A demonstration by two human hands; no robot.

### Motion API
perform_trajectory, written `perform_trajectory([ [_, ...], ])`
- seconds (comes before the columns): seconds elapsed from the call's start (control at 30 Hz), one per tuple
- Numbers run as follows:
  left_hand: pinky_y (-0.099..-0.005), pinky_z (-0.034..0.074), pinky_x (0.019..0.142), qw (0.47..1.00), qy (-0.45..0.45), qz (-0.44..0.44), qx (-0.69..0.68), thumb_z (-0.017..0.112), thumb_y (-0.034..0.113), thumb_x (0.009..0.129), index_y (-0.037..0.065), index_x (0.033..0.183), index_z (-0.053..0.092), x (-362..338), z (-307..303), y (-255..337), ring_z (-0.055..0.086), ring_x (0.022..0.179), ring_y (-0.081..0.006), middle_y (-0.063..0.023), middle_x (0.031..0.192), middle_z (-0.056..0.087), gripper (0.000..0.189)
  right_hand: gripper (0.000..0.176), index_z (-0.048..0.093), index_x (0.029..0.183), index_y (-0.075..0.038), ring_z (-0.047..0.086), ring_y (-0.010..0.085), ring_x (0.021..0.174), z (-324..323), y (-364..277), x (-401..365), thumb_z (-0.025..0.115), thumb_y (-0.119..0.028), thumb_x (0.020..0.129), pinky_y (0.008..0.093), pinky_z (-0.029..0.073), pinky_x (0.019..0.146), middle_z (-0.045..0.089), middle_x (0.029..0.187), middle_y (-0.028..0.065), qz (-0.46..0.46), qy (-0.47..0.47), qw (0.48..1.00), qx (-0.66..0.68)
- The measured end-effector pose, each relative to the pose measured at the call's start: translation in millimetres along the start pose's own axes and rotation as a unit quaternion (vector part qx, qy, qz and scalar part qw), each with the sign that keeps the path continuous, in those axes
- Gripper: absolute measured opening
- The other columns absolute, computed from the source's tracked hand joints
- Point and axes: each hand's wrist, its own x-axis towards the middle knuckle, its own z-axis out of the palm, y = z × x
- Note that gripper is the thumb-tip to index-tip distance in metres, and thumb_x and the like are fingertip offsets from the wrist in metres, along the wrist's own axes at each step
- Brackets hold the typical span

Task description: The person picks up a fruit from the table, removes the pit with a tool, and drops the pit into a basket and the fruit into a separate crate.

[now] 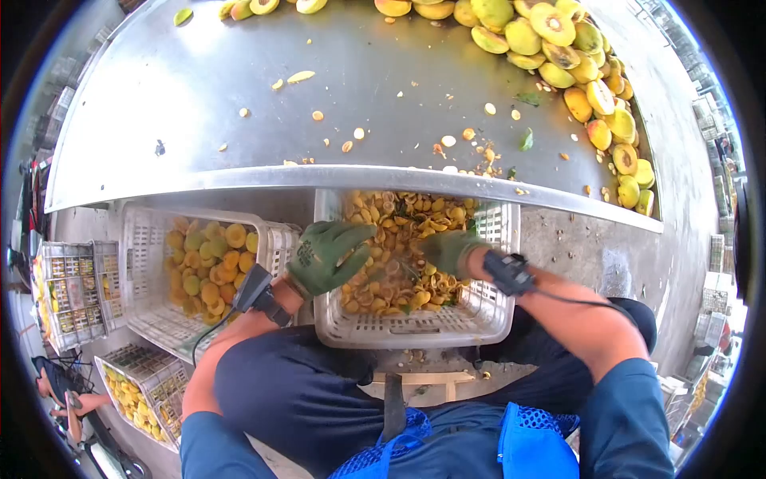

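My left hand [329, 257], in a green work glove, is over the left rim of the middle white plastic crate [415, 331]. Its fingers are stretched out and apart, with nothing visible in them. Inside that crate lies a heap of small yellow-brown fruit scraps [383, 287] mixed with bits of leaf. Low over the heap, my gloved right hand [448, 252] reaches in from the right; its fingers are blurred, so their grip does not show. Beyond the left hand, another white crate [148, 315] holds whole-looking yellow-orange fruit [209, 267].
A metal table [335, 120] runs across the far side, its raised edge [343, 180] above the crates. Halved yellow fruit [550, 48] is piled at its back right, with scattered scraps nearer. More filled crates [140, 391] stand at left, near another person's legs [84, 407].
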Motion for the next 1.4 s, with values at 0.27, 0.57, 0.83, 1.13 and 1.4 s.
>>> perform_trajectory([
  [0.27,-0.0333,0.055,0.090,0.929,-0.012,-0.238,-0.285,0.057,0.026,0.105,-0.005,0.127,0.067,0.9,-19.8,15.2,0.066,0.101,-0.0159,-0.0116,0.113,0.074,0.039,0.050,0.069,0.122,-0.008,0.067,0.0381,0.112,-93.6,-14.0,-182.6,0.054,-0.049,0.097,0.0462,0.053,0.098,0.070,0.117,0.0226,0.067,-0.018,0.997,0.028],
  [0.57,-0.0395,0.053,0.099,0.952,-0.203,-0.225,-0.042,0.058,0.031,0.099,0.003,0.130,0.068,47.5,-159.5,146.5,0.070,0.112,-0.0305,-0.0187,0.121,0.072,0.042,0.047,0.070,0.119,-0.003,0.070,0.0258,0.105,-117.8,-37.4,-157.2,0.064,-0.043,0.095,0.0405,0.057,0.090,0.072,0.118,0.0136,0.263,0.025,0.954,0.143],
  [0.83,-0.0441,0.055,0.089,0.993,-0.048,-0.109,-0.009,0.068,0.024,0.092,0.002,0.120,0.070,50.9,-168.1,222.1,0.070,0.099,-0.0382,-0.0210,0.110,0.073,0.036,0.042,0.071,0.112,-0.005,0.070,0.0275,0.096,-0.2,19.7,14.9,0.061,-0.042,0.096,0.0435,0.056,0.084,0.073,0.108,0.0115,0.187,0.028,0.978,0.092],
  [1.13,-0.0479,0.054,0.083,0.949,-0.230,-0.195,0.096,0.063,0.036,0.098,0.002,0.116,0.069,55.0,-125.6,127.4,0.069,0.095,-0.0414,-0.0216,0.101,0.072,0.039,0.039,0.073,0.112,-0.011,0.071,0.0300,0.093,-5.5,27.3,-5.0,0.058,-0.043,0.097,0.0466,0.057,0.081,0.074,0.105,0.0097,0.207,-0.057,0.965,0.151],
  [1.4,-0.0368,0.051,0.059,0.985,-0.107,-0.116,0.064,0.061,0.028,0.101,0.006,0.097,0.073,111.7,-123.3,107.9,0.062,0.063,-0.0272,-0.0128,0.075,0.068,0.026,0.045,0.066,0.128,-0.004,0.070,0.0363,0.104,-114.1,-20.7,-181.1,0.063,-0.034,0.094,0.0431,0.054,0.092,0.074,0.112,0.0195,-0.058,0.054,0.951,0.298],
])
